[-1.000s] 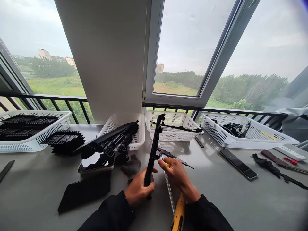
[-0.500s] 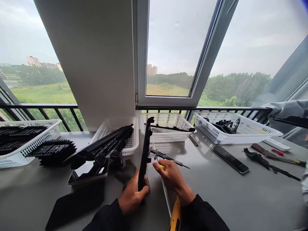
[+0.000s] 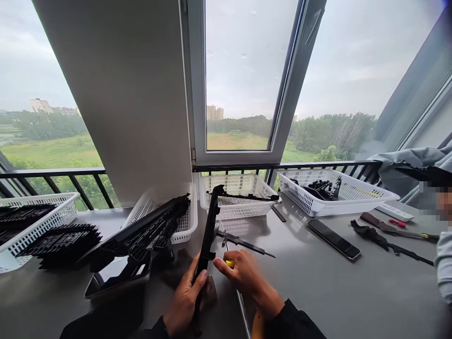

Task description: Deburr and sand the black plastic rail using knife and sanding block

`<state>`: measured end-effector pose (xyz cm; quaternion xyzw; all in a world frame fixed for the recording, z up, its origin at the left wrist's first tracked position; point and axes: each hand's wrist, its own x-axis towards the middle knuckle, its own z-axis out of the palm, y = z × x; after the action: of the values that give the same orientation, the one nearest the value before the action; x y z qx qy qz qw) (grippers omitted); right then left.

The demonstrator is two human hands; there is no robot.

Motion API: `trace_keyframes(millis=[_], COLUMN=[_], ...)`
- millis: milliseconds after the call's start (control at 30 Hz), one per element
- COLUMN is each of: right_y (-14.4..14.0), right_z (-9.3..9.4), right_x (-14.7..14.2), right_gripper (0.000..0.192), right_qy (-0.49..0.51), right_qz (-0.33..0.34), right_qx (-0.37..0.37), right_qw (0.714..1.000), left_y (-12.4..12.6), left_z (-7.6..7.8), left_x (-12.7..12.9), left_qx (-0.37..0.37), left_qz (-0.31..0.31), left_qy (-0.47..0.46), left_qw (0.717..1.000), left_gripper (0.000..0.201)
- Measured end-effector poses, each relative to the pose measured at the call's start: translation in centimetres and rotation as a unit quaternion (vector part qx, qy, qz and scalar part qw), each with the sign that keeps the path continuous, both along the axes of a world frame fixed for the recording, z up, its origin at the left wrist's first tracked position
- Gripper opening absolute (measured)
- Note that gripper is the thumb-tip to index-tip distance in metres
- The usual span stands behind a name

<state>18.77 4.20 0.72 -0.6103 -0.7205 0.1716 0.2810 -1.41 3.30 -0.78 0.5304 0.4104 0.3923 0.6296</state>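
Observation:
My left hand (image 3: 184,301) grips the lower part of a long black plastic frame piece (image 3: 209,229) that stands nearly upright on the grey table (image 3: 318,287). My right hand (image 3: 243,273) is closed on a yellow-tipped tool (image 3: 230,263) and touches the frame's right edge at mid height. A slim black tool (image 3: 243,242) lies on the table just behind my right hand. A thin metal strip (image 3: 243,306) runs under my right wrist.
Several white baskets (image 3: 240,195) with black parts line the back edge; black frames (image 3: 148,228) lean out of the basket left of centre. A tray (image 3: 118,278) lies at the left, and a dark slab (image 3: 334,238) and tools (image 3: 388,240) at the right. A person's sleeve (image 3: 445,268) shows at far right.
The view has swung right and tilted up. My hands and the upright frame have dropped lower in view; my left hand has slid down the frame.

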Motion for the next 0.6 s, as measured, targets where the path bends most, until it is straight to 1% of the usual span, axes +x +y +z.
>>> trace_keyframes(millis=[67, 133, 267, 367, 433, 600], right_y=[0.1, 0.1, 0.3, 0.4, 0.4, 0.3], right_z=[-0.2, -0.4, -0.7, -0.7, -0.7, -0.3], right_x=[0.1, 0.1, -0.1, -0.3, -0.3, -0.2], right_gripper=[0.063, 0.064, 0.065, 0.066, 0.066, 0.068], right_qy=[0.003, 0.007, 0.011, 0.014, 0.017, 0.028], right_qz=[-0.002, 0.005, 0.011, 0.003, 0.006, 0.011], right_qx=[0.001, 0.002, 0.006, 0.007, 0.009, 0.012], right_qw=[1.0, 1.0, 1.0, 1.0, 1.0, 0.999], left_y=[0.2, 0.2, 0.3, 0.5, 0.6, 0.7], left_z=[-0.3, -0.6, -1.3, -1.7, -1.6, -0.9], left_x=[0.1, 0.1, -0.1, -0.2, -0.4, -0.6], left_qx=[-0.014, -0.019, -0.029, -0.016, -0.001, 0.055], left_qz=[0.003, 0.013, 0.03, 0.046, 0.048, 0.056], left_qy=[0.008, 0.0, -0.022, -0.02, -0.01, 0.025], left_qw=[1.0, 1.0, 0.999, 0.999, 0.999, 0.997], left_gripper=[0.097, 0.1, 0.092, 0.082, 0.073, 0.061])
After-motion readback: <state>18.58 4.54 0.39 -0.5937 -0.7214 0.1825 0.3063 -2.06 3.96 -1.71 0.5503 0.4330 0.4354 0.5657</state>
